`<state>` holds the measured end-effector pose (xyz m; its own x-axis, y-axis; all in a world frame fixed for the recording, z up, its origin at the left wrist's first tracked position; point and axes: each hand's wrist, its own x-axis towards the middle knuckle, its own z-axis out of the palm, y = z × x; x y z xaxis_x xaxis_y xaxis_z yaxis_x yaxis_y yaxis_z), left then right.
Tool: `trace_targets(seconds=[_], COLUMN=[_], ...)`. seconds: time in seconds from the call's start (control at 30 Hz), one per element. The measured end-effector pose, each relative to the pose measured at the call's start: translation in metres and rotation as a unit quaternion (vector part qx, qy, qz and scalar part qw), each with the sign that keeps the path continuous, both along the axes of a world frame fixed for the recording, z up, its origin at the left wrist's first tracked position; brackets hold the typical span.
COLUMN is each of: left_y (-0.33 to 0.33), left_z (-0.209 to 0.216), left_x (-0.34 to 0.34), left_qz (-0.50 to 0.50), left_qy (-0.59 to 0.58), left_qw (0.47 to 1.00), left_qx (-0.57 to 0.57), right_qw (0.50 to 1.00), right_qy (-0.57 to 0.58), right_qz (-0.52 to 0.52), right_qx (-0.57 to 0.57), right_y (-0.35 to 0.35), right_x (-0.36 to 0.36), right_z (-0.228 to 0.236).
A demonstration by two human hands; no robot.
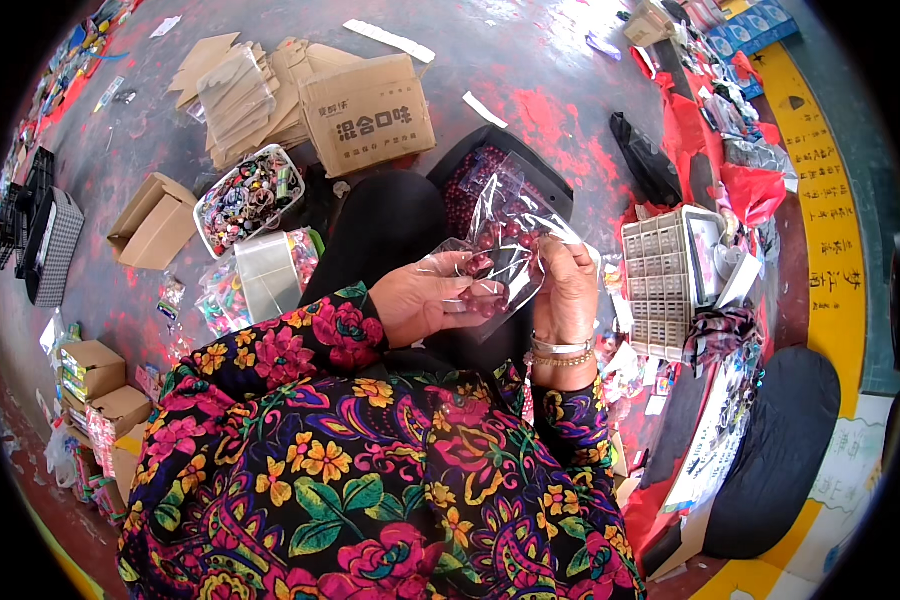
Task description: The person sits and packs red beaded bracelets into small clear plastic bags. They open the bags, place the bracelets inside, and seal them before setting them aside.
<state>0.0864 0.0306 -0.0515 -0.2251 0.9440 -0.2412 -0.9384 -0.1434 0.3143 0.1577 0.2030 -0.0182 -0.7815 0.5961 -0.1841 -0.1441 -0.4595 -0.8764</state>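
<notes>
Between both hands, clear bag (pixel 505 240) slants up-right; left hand (pixel 425 300) pinches red beads (pixel 482 298) at its lower mouth, right hand (pixel 567 285) grips its side edge.

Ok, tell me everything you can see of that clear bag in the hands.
The clear plastic bag is thin, glossy and crinkled, held up between both hands above the lap. Dark red round beads sit in its lower part. The left hand pinches its lower edge; the right hand grips its right side.
</notes>
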Motion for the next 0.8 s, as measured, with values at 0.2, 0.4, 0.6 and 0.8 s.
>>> trace_targets(seconds=[0.2, 0.4, 0.6, 0.8], left_y=[0.0, 0.001, 0.0, 0.001], left_z=[0.002, 0.003, -0.003, -0.007], left_x=[0.002, 0.002, 0.003, 0.004], left_qz=[-0.002, -0.004, -0.02, -0.035], left_qy=[0.027, 0.016, -0.004, -0.015], left_qw=[1.0, 1.0, 1.0, 0.999], left_qx=[-0.009, -0.015, -0.002, 0.003], right_qw=[1.0, 1.0, 0.999, 0.998], right_qy=[-0.011, -0.006, -0.013, 0.006], right_qz=[-0.008, -0.008, -0.047, -0.052], right_qx=[-0.019, -0.004, 0.009, 0.039], right_y=[0.001, 0.003, -0.004, -0.006], right_x=[0.0, 0.003, 0.002, -0.001], right_z=[0.003, 0.0, -0.001, -0.003])
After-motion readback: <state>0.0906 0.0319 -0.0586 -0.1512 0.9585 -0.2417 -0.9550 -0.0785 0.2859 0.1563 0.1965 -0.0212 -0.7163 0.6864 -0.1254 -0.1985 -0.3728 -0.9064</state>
